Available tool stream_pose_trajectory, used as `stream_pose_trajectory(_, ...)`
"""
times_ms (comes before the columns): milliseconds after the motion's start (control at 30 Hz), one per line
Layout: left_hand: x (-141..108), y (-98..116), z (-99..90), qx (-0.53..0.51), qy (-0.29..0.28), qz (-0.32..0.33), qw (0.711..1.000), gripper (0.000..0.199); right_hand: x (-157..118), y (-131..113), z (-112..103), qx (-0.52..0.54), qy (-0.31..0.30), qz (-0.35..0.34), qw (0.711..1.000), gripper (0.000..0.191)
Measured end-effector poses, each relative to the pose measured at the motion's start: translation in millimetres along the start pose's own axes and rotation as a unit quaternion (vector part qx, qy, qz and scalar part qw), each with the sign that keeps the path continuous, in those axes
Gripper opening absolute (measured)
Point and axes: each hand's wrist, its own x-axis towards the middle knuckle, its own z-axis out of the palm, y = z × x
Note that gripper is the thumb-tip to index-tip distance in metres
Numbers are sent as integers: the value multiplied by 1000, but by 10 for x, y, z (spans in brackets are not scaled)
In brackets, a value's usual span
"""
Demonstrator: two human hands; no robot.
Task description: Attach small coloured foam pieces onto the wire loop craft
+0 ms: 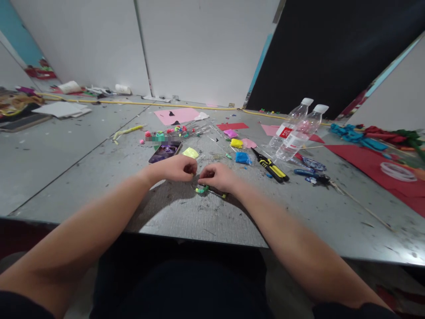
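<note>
Near the table's front middle, my left hand (175,168) has its fingers curled and pinched together; whatever they hold is too small to make out. My right hand (219,175) is just to the right, a small gap away, its fingers also pinched on something hidden. Under and beside the right hand lies a dark thin object with green clay bits (201,190) at its left end. Behind the left hand are a phone (165,151) and a pale yellow packet (190,153). A blue packet (243,158) lies behind the right hand.
Black-and-yellow pliers (270,166) lie right of the hands, with two plastic bottles (292,141) upright behind them. Small colourful pieces (179,130) sit beyond the phone. Red sheets (365,166) cover the right side; white sheets (63,109) lie far left.
</note>
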Motion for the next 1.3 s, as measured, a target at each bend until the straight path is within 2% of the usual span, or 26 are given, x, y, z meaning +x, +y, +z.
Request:
stream_pose_trajectory(233, 12, 27, 34, -8, -15, 17, 1000, 17, 26, 41, 1, -15, 21, -11, 1000, 8)
stream_pose_trajectory(500, 15, 62, 57, 61, -24, 26, 998, 17, 2, 8, 6, -28, 24, -15, 999, 8)
stream_pose_trajectory(933, 47, 68, 128, 30, 50, -30, 998, 12, 5, -1, 20, -85, 31, -52, 995, 12)
stream_pose_trajectory(1133, 30, 137, 103, 33, 67, -31, 997, 10, -54, -26, -13, -33, 26, -30, 999, 15)
stream_pose_trajectory(1300, 21, 151, 95, 18, 94, -4, 995, 8, -100, -68, -40, 41, 28, 10, 999, 13)
